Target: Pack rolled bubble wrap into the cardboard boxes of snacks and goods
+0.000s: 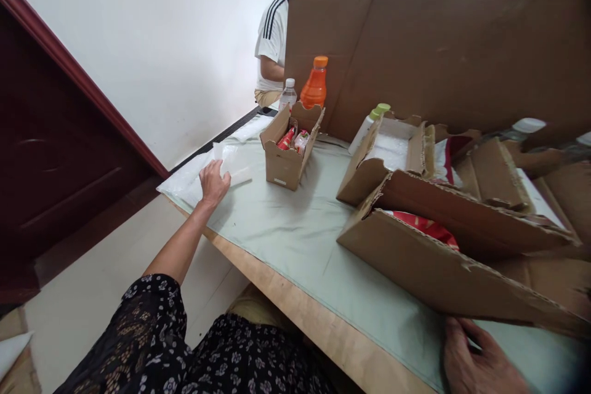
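Note:
My left hand (pixel 213 184) reaches over the far left end of the table, its fingers curled down onto a clear plastic sheet (pixel 235 163). More clear plastic wrap (pixel 182 180) lies flat beside and under that hand. To its right stands a small open cardboard box (pixel 282 167) with red and pink packets (pixel 293 140) inside. At the lower right, my right hand (pixel 482 358) rests on the table by the bottom edge of a long cardboard box (pixel 415 261); its thumb and forefinger are apart. A red package (pixel 427 229) shows inside this long box.
An orange drink bottle (pixel 314 83) and a clear bottle (pixel 289 95) stand behind the small box. Several cardboard trays (pixel 392 144) fill the right side, before a tall cardboard panel (pixel 429 55). A person in a white shirt (pixel 274 31) sits beyond the table (pixel 295 246).

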`<move>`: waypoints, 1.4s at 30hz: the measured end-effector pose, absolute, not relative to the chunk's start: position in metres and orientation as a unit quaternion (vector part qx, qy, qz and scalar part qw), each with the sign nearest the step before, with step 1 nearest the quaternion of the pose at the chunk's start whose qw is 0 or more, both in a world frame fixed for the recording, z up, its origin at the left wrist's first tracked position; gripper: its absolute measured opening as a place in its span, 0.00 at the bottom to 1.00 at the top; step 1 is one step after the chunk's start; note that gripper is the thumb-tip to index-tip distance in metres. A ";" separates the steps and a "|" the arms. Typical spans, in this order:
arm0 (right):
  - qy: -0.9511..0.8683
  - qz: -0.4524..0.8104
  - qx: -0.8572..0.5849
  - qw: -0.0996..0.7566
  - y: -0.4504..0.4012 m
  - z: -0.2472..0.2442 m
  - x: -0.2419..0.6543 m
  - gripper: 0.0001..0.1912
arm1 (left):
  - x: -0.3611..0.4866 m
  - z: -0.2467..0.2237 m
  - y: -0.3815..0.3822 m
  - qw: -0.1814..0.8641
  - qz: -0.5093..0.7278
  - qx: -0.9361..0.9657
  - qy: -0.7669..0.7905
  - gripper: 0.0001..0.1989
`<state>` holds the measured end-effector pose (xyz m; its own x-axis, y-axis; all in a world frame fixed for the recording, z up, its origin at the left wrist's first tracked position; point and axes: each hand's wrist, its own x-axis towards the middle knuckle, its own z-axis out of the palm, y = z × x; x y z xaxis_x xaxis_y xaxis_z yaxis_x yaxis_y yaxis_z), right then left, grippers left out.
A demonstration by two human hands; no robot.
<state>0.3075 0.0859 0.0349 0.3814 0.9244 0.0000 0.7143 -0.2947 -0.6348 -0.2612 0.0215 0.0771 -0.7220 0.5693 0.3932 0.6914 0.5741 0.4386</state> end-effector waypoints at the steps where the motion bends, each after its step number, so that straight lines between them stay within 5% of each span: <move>1: -0.526 0.187 -0.781 0.281 0.086 0.034 0.308 0.12 | -0.261 0.082 0.019 0.125 -0.309 -0.362 -0.871 0.24; 7: -0.538 0.183 -0.770 0.289 0.088 0.025 0.313 0.17 | -0.230 0.126 -0.010 0.268 -0.452 -0.432 -0.733 0.20; 12: -0.567 0.163 -0.729 0.346 0.086 0.018 0.310 0.21 | -0.149 0.136 -0.026 0.105 -0.491 -0.593 -0.629 0.11; 23: -0.594 0.158 -0.627 0.479 0.039 0.021 0.288 0.16 | 0.027 0.033 -0.037 -0.095 -0.302 -0.799 -0.512 0.17; 27: -0.613 0.208 -0.593 0.479 0.035 0.019 0.284 0.14 | 0.030 0.023 -0.040 -0.146 -0.345 -0.762 -0.528 0.14; 32: -0.672 0.279 -0.546 0.416 0.031 0.020 0.275 0.13 | 0.020 0.018 -0.026 -0.157 -0.381 -0.713 -0.568 0.23; 37: -0.714 0.304 -0.496 0.390 0.017 0.028 0.256 0.13 | 0.023 0.016 -0.016 -0.147 -0.378 -0.727 -0.554 0.07; 42: -0.727 0.322 -0.459 0.395 0.012 0.033 0.236 0.17 | 0.019 0.021 -0.014 -0.197 -0.378 -0.725 -0.541 0.06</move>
<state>0.2362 0.0120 0.0327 -0.2661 0.9228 0.2786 0.4134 0.3703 -0.8318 0.0186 -0.0141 0.0211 0.1287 0.9333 0.3352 0.6354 -0.3371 0.6947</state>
